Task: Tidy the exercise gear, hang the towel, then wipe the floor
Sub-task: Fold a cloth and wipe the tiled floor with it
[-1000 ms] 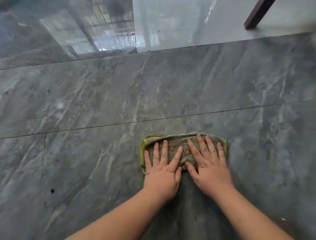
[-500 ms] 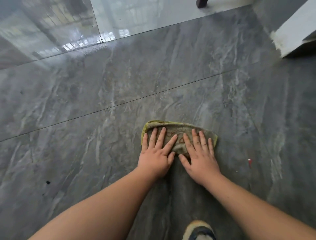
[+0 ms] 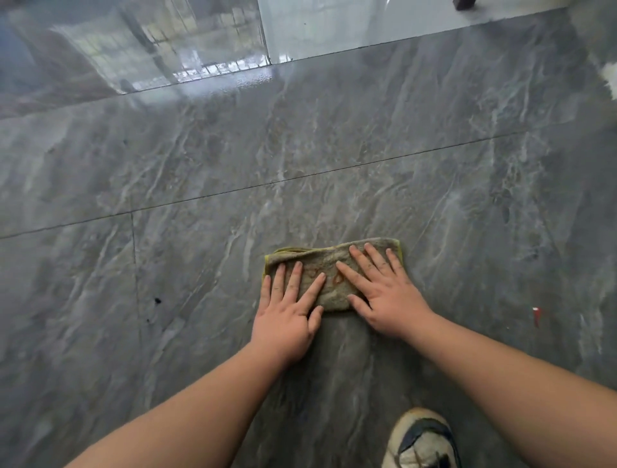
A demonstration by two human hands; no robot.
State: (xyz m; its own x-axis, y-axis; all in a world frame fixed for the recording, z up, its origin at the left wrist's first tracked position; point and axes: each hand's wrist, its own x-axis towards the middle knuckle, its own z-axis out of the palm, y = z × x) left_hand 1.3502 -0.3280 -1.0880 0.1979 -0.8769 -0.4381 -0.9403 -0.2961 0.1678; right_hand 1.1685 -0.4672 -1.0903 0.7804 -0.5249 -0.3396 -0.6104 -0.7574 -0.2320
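Two flat hands, left hand (image 3: 287, 319) and right hand (image 3: 389, 300), press straight fingers (image 3: 374, 259) on the cloth (image 3: 329, 267).

one head-worn view — it looks forward and steeply down, close above the cloth (image 3: 329, 272) on the grey floor (image 3: 200, 160), a shoe (image 3: 422, 441) at the bottom edge.

Indoor room, likely a home: polished grey marble-look floor tiles (image 3: 200, 160) with thin grout lines, glossy enough to mirror a gridded window at the far left edge; dark furniture leg (image 3: 464, 4) standing on a paler tile at the far right corner.
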